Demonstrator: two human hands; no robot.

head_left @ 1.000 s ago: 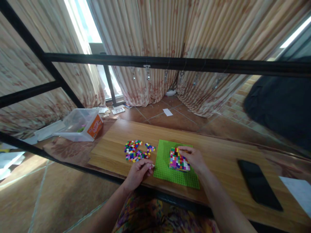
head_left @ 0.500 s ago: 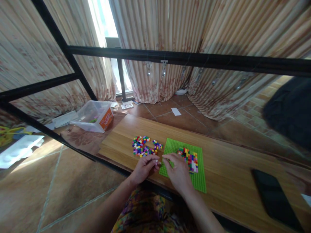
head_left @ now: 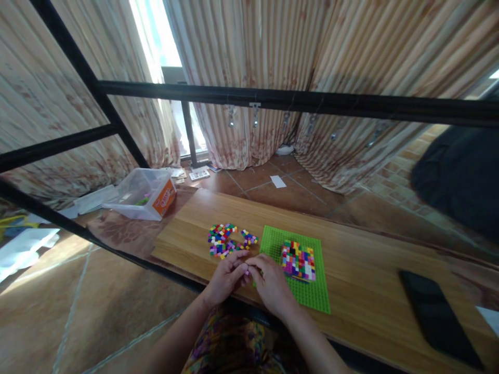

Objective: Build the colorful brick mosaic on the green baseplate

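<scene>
The orange label on the clear plastic box [head_left: 145,194], left of centre, carries white lettering too small to read. Half a second ago the right hand [head_left: 272,284] was already beside the left hand [head_left: 225,277]; now their fingertips meet at the near edge of the wooden board [head_left: 362,270], pinching something tiny and pinkish that I cannot make out. Loose coloured bricks [head_left: 228,241] lie just above the hands, the brick block [head_left: 298,259] sits on the green baseplate [head_left: 312,296]. A black phone [head_left: 438,317] lies at lower right.
</scene>
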